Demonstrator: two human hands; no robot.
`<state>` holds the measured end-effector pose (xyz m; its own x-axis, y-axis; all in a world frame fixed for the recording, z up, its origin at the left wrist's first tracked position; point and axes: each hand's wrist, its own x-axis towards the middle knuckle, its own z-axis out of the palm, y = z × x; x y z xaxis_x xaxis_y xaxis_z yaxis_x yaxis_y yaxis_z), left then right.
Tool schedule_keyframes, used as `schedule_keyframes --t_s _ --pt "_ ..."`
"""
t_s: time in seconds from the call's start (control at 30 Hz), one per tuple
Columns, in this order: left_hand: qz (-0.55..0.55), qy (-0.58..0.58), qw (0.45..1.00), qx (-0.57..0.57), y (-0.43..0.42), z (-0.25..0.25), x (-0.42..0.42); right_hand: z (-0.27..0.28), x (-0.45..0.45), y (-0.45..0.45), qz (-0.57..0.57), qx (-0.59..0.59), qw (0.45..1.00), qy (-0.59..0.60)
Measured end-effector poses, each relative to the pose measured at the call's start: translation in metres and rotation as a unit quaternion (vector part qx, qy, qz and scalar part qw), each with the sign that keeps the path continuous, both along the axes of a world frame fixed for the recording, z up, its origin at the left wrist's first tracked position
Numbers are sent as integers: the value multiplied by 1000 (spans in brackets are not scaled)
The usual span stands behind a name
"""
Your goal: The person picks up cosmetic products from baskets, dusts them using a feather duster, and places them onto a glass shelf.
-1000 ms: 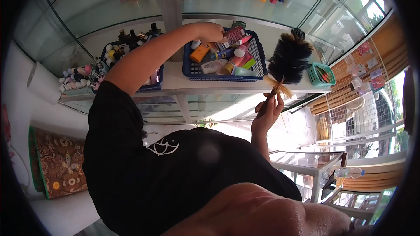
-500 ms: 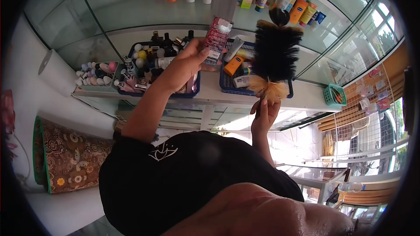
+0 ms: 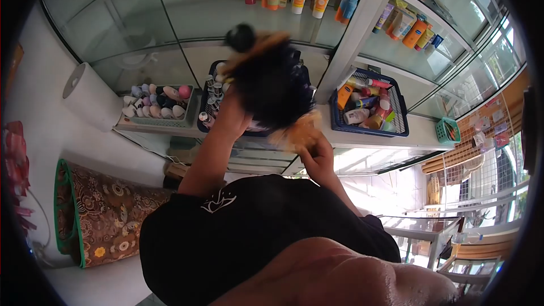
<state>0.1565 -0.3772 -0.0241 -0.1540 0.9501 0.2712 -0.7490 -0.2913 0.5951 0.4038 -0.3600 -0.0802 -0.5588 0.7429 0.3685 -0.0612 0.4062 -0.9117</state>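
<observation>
My right hand pinches the feather duster by its base, head blurred over the dark blue basket near the shelf's front edge, left hand's grip hidden, can't tell; looks like dusting, next move calls for light strokes.

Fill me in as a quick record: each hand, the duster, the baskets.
Right hand: grips the feather duster by its tan-feathered end
Left hand: partly behind the duster; any hold is hidden
Duster: blurred, dark feathers up and left of the right hand
Blue basket: right side, tubes and bottles inside
Pale-green basket: left side, small rounded items
</observation>
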Motion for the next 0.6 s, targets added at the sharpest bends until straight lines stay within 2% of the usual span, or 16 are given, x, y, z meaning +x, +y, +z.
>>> schedule_keyframes --t_s 0.03,0.1,0.2,0.3,0.33,0.4,0.47,0.5,0.6 --pt "-64 -29 997 25 -2 -1 -8 15 -7 -6 24 41 998 -35" --pt "-97 -30 994 32 -6 -1 -22 21 -18 -12 81 90 989 -83" --pt "-1 52 998 -23 -23 -6 -32 13 -40 -24 74 123 989 -32" --pt "96 133 983 -79 -38 -8 -41 -18 -55 -37 -37 -20 999 27" --pt "61 127 988 -63 -40 -4 -45 -17 -60 -42 -83 -72 993 37" --pt "-7 113 993 -33 -43 5 -53 -12 -71 -45 -95 -80 985 119" --pt "-14 113 993 -31 -47 3 -60 -11 -80 -49 -139 -77 972 173" --pt "-16 114 993 -32 -49 6 -62 -11 -84 -51 -151 -76 970 176" --pt "-20 126 991 -30 -49 3 -71 -18 -89 -55 -93 -92 981 141"
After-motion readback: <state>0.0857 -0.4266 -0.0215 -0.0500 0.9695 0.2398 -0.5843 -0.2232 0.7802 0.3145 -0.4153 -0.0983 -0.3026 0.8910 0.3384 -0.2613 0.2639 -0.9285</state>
